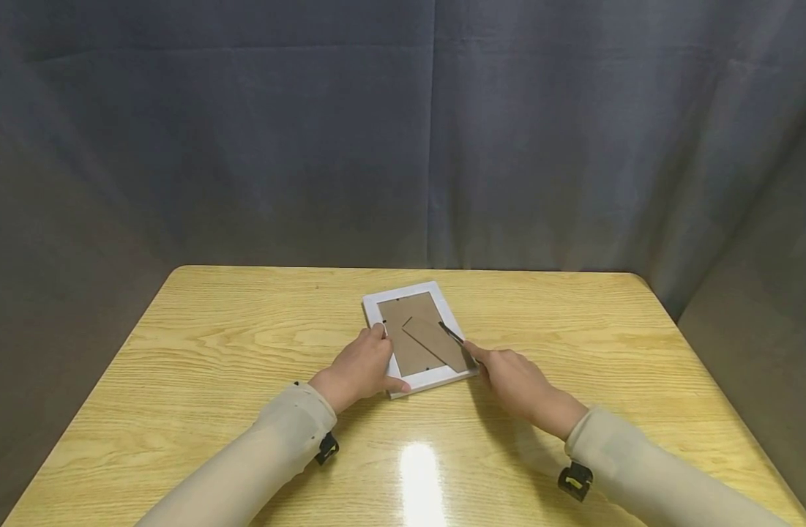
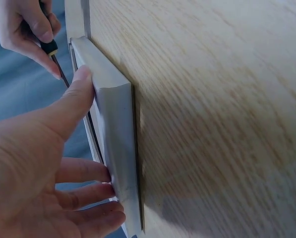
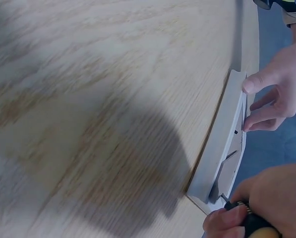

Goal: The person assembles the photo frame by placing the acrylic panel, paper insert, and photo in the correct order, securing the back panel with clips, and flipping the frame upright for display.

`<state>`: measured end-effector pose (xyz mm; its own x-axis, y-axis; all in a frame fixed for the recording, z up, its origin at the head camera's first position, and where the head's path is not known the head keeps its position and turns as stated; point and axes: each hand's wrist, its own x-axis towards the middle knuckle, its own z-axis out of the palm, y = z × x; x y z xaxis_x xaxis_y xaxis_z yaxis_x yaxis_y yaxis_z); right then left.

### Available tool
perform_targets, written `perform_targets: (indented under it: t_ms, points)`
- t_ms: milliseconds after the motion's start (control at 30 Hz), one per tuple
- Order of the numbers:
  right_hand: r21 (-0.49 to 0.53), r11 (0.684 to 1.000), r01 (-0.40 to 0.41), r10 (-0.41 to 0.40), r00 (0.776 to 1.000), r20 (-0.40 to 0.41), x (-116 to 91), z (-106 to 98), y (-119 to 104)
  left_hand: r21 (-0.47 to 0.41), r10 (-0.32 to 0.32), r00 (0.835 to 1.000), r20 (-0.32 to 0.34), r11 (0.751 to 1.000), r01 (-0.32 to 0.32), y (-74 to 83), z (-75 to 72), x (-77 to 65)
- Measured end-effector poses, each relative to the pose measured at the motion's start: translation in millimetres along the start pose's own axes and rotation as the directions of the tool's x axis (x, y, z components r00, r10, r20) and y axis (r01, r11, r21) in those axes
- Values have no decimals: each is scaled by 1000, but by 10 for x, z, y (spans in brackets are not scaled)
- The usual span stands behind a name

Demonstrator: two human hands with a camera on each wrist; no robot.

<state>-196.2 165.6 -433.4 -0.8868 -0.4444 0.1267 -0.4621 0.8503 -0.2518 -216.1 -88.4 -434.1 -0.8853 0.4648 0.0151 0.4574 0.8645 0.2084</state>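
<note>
A white picture frame [image 1: 435, 377] lies face down on the table, turned slightly, its brown backing board [image 1: 392, 344] and stand flap [image 1: 432, 340] facing up. My left hand [image 1: 359, 366] holds its near left corner, thumb on the near edge and fingers along the left side. In my right hand [image 1: 517, 380] is a screwdriver [image 3: 259, 223] with a black and yellow handle. Its thin dark shaft [image 1: 451, 331] slants over the frame's right border, the tip at the backing's right edge. Small dark tabs [image 1: 397, 298] show around the backing.
The wooden table [image 1: 244, 329] extends on every side of the frame. Behind it hangs a grey curtain [image 1: 310, 161], which also runs along both sides. A bright light reflection shows on the tabletop near the front.
</note>
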Motion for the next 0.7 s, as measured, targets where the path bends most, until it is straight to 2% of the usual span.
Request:
perform_targets:
  t_ms: [367,700]
  points:
    - [-4,1000,30,-30,999,-26,9,14,-13,-6,-5,1000,5,1000,5,-13,-14,-17]
    - [7,1000,-9,9,1000,20,15,-66,32,-2,10,1000,3,1000,-10,2,5,-14]
